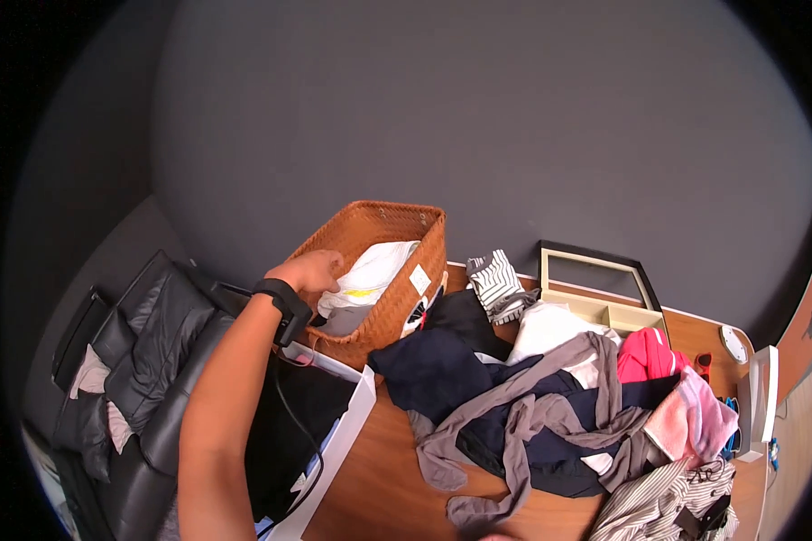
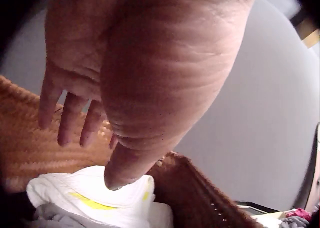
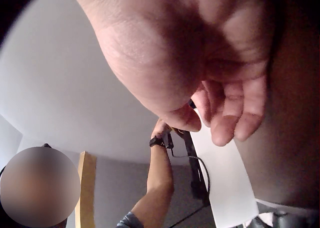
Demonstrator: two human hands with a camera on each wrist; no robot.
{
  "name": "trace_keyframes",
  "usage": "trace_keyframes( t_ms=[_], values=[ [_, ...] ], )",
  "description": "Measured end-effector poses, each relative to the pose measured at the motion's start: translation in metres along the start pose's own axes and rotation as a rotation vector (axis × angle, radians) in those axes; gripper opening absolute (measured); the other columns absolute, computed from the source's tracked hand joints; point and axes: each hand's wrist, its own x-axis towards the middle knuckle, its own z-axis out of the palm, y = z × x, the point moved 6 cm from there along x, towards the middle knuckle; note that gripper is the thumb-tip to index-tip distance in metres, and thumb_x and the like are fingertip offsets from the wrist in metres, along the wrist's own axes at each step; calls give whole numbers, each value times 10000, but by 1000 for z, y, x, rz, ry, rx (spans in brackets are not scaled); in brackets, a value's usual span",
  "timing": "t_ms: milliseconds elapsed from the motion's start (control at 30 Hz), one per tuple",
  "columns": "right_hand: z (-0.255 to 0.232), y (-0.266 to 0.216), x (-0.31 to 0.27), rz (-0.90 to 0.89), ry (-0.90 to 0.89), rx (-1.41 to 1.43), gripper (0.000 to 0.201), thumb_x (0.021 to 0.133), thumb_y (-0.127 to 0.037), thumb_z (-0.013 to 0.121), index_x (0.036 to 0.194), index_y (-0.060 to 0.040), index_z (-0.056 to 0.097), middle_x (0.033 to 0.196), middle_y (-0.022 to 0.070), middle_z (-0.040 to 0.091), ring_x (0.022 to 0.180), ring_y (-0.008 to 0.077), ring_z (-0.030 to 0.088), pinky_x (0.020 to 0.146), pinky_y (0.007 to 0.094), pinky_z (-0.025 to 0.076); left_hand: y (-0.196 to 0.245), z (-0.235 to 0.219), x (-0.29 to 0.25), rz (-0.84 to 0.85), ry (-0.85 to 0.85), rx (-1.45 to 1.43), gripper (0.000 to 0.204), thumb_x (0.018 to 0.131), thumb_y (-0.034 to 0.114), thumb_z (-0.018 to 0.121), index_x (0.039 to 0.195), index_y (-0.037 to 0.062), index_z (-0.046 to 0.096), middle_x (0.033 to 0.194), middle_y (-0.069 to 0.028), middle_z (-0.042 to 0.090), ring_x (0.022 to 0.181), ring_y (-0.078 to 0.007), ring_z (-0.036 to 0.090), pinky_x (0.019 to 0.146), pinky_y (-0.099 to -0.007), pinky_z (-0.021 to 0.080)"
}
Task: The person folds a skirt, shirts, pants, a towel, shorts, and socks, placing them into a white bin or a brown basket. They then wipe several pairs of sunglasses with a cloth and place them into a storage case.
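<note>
My left hand (image 1: 309,270) reaches over the near left rim of a brown woven basket (image 1: 397,317). In the left wrist view the fingers of that left hand (image 2: 135,78) hang extended and hold nothing. Below them in the basket lies folded white cloth (image 1: 376,270) with a yellow mark, beside grey cloth (image 1: 345,319). The right wrist view shows my right hand (image 3: 200,73) with loosely bent fingers and nothing in them; the head view hardly takes it in. Nearest the basket on the wooden table (image 1: 370,478) is a heap with dark navy cloth (image 1: 429,370) and a long grey-brown strip of cloth (image 1: 514,433).
A white-edged box (image 1: 352,410) with black contents stands below the basket, a black cable (image 1: 289,406) crossing it. Striped cloth (image 1: 494,287), a framed tray (image 1: 595,307), pink cloth (image 1: 645,356) and a striped garment (image 1: 663,505) lie rightward. A black sofa (image 1: 153,370) stands left.
</note>
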Motion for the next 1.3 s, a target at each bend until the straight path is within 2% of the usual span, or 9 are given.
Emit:
trace_keyframes(
  t_ms=[267, 400, 467, 600, 700, 833, 967, 1033, 1300],
  values=[
    [-11, 28, 7, -49, -38, -61, 265, 965, -66, 530, 1227, -32, 517, 974, 48, 600, 842, 117, 591, 767, 263, 498, 152, 6, -71, 494, 136, -474, 218, 817, 188, 654, 953, 17, 647, 811, -112, 677, 741, -251, 657, 670, -356, 507],
    [-12, 33, 12, -82, -95, -43, 261, 983, -108, 526, 1226, -14, 511, 990, 20, 577, 814, 79, 566, 766, 230, 477, 253, 77, -118, 671, -57, -447, 231, 844, 215, 658, 937, 6, 627, 785, -112, 661, 720, -262, 641, 656, -371, 497],
    [-7, 26, 13, -53, -63, -51, 250, 975, -104, 532, 1207, -13, 517, 1001, 18, 575, 810, 77, 563, 751, 226, 475, 274, 110, -105, 660, -35, -452, 265, 871, 213, 674, 994, -10, 598, 792, -68, 634, 708, -152, 609, 662, -301, 492],
    [-3, 13, 8, -82, -91, -20, 254, 967, -112, 539, 1204, -24, 513, 983, 12, 564, 793, 79, 554, 738, 225, 471, 313, 124, -108, 752, 549, -274, 313, 831, 242, 680, 1026, 8, 607, 879, -147, 646, 824, -322, 633, 726, -404, 504],
    [-4, 15, 9, -88, -135, 14, 257, 964, -128, 539, 1202, -38, 501, 965, 7, 563, 774, 76, 549, 724, 222, 468, 329, 154, -95, 727, 158, -91, 231, 816, 183, 643, 976, 18, 630, 881, -169, 650, 851, -367, 626, 751, -442, 500],
    [-5, 14, 7, -60, -123, 42, 236, 977, -146, 520, 1198, -64, 509, 946, -6, 571, 774, 63, 552, 716, 211, 463, 329, 127, -116, 766, 249, -319, 115, 837, 117, 581, 881, 21, 627, 882, -194, 640, 857, -383, 621, 741, -459, 497],
    [-6, 14, 10, -35, -114, 53, 267, 963, -119, 526, 1221, -51, 509, 974, 11, 576, 793, 75, 554, 740, 224, 462, 318, 102, -146, 661, 65, -475, 118, 830, 106, 651, 894, 7, 647, 825, -147, 649, 779, -246, 650, 714, -333, 508],
    [-3, 10, 8, -40, -104, 67, 276, 962, -114, 525, 1230, -52, 503, 977, 12, 575, 792, 76, 555, 742, 224, 462, 310, 96, -160, 677, -79, -757, 85, 884, 70, 643, 924, -4, 628, 790, 7, 600, 747, -48, 529, 673, -223, 459],
    [-31, -19, -2, -266, 220, 312, 281, 988, -163, 533, 1253, -95, 468, 960, 36, 610, 797, 109, 613, 696, 237, 518, 250, 64, -265, 611, -210, -1357, 148, 884, 24, 645, 1019, 1, 589, 946, -9, 585, 900, -66, 550, 802, -223, 453]
  ],
)
